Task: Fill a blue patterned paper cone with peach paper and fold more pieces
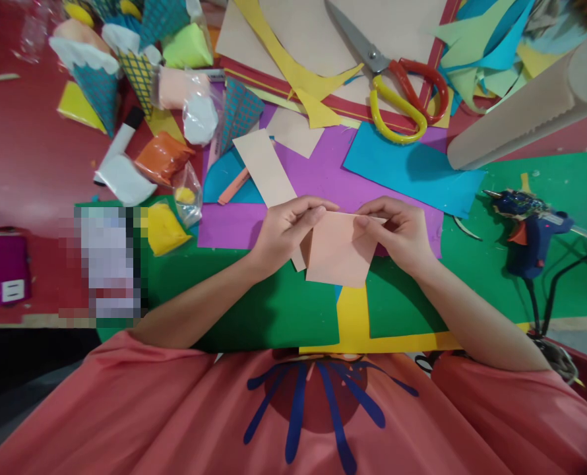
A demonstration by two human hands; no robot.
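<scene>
Between both hands I hold a small piece of peach paper (340, 254) by its upper edge. My left hand (293, 227) pinches the top left corner between thumb and fingers. At the top right, my right hand (397, 231) grips the same paper, thumb on the near face. The sheet's lower edge hangs over the green sheet (254, 310). A cream paper strip (266, 165) lies slantwise behind my left hand, partly covered by it. Beneath the hands is a purple sheet (318, 171), with a blue paper piece (397, 165) beyond the right hand.
Scissors (372, 59) with red and yellow handles lie at the back. A glue gun (531, 231) rests on the right, near a paper roll (525, 105). Paper cones (95, 89), clay packets (165, 158) and a marker (120, 145) crowd the left. Paper scraps (491, 53) pile at back right.
</scene>
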